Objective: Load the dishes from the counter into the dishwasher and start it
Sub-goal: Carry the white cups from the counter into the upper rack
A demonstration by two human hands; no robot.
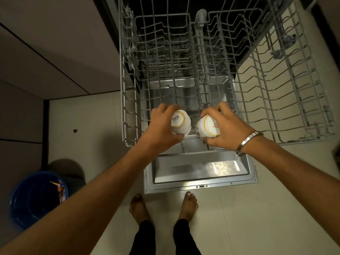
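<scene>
A pale tiled floor [257, 208] took up most of the view, with grey cabinet fronts [46, 52] along the left. The open dishwasher door [200, 173] lay flat in front of the person's bare feet [163, 207], its steel inner face catching a patch of light. Above the door a grey wire rack [184, 61] stood pulled out, its tines upright and its bays bare apart from what the hands held; a second wire rack [287, 85] stretched out to the right over the tiles. A blue bucket [36, 197] holding some orange wrappers sat on the floor at lower left, well apart from the door, and a small dark speck [75, 131] marked the tiles near the cabinets. The left hand [161, 126] gripped a stack of white cups [181, 122] turned base-up over the rack's near edge; the word SISTA showed on the ringed base. Just beside it, the right hand [222, 126], with a metal bangle [248, 142] at the wrist, curled round a patterned white bowl [207, 128] tilted base-up. The two dishes sat close together without touching.
</scene>
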